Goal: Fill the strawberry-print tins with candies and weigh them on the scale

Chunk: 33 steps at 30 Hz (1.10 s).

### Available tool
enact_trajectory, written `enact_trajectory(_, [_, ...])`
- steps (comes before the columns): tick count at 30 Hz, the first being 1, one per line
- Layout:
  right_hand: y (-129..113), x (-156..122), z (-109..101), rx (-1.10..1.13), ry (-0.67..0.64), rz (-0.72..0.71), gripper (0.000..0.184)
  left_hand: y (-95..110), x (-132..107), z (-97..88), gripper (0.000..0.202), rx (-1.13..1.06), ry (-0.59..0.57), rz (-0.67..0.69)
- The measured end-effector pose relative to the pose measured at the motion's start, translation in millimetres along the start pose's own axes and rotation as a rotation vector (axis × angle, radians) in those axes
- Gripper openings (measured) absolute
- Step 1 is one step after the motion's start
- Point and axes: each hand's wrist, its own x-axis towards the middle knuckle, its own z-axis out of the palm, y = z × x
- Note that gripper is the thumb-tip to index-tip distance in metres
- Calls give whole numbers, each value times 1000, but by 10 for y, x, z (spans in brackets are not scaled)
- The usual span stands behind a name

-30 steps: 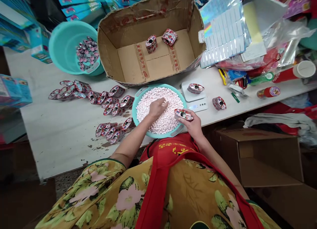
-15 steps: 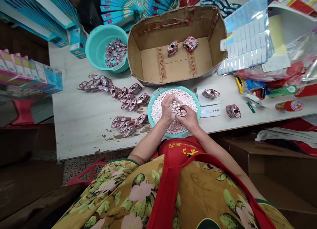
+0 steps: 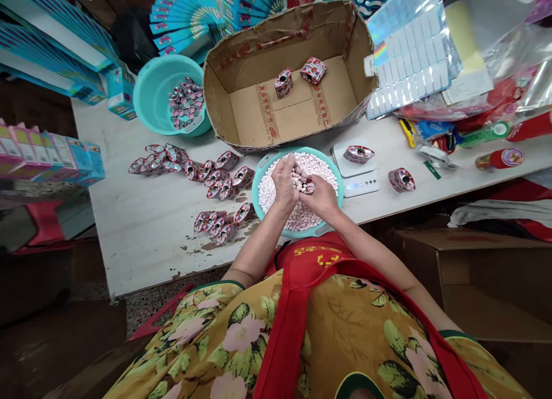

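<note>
My left hand (image 3: 284,183) is cupped around a small heap of white candies (image 3: 297,180), above the turquoise basin (image 3: 257,200). Pale pink-white candies (image 3: 304,219) fill that basin. In my right hand (image 3: 322,198), fingers close around a small red patterned tin (image 3: 309,187), held against the left palm; the fingers cover most of it. Right of the basin, another tin (image 3: 359,153) lies on a white scale (image 3: 361,184), and one more tin (image 3: 402,180) sits beside it. Several open-topped tins (image 3: 218,180) stand in groups to the left.
Behind the basin is a cardboard box (image 3: 241,114) with two tins inside. A second turquoise basin (image 3: 146,100) holds small round metal lids (image 3: 186,103). Sticker sheets (image 3: 409,60) and plastic bags lie at the right; blue cartons (image 3: 121,94) stand at the left.
The camera view has turned slightly, shifting the table scene. Both hands stay together over the basin, and fewer candies show in the left palm than before.
</note>
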Motion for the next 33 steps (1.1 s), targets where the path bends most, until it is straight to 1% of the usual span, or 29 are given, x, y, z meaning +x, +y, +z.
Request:
enact_trajectory(3, [-7, -11, -12, 7, 10, -3, 35, 15, -4, 36, 49, 54, 38, -4])
enact_trajectory(6, [-15, -23, -24, 13, 31, 11, 35, 20, -10, 59, 53, 71, 59, 28])
enact_trajectory(11, [-25, -44, -51, 14, 38, 16, 35, -7, -11, 71, 55, -10, 7, 54])
enact_trajectory(17, [-20, -56, -92, 57, 65, -1, 32, -8, -20, 106, 51, -9, 2, 46])
enact_trajectory(22, [-1, -54, -120, 124, 77, -2, 30, 28, -49, 132, 43, 7, -101, 25])
enact_trajectory(26, [39, -53, -106, 233, 76, 59, 33, 34, -100, 166, 37, 20, -201, 25])
enact_trajectory(28, [60, -46, -88, 284, 90, 78, 35, 39, -125, 188, 34, 31, -231, 41])
enact_trajectory(30, [84, -38, -79, 346, 108, 61, 35, 53, -107, 193, 33, 59, -242, 75])
enact_trajectory(31, [100, -38, -83, 380, 111, 42, 35, 62, -71, 184, 33, 89, -228, 104])
enact_trajectory(33, [149, -66, -121, 446, 107, 8, 37, 67, 67, 129, 33, 201, -155, 186])
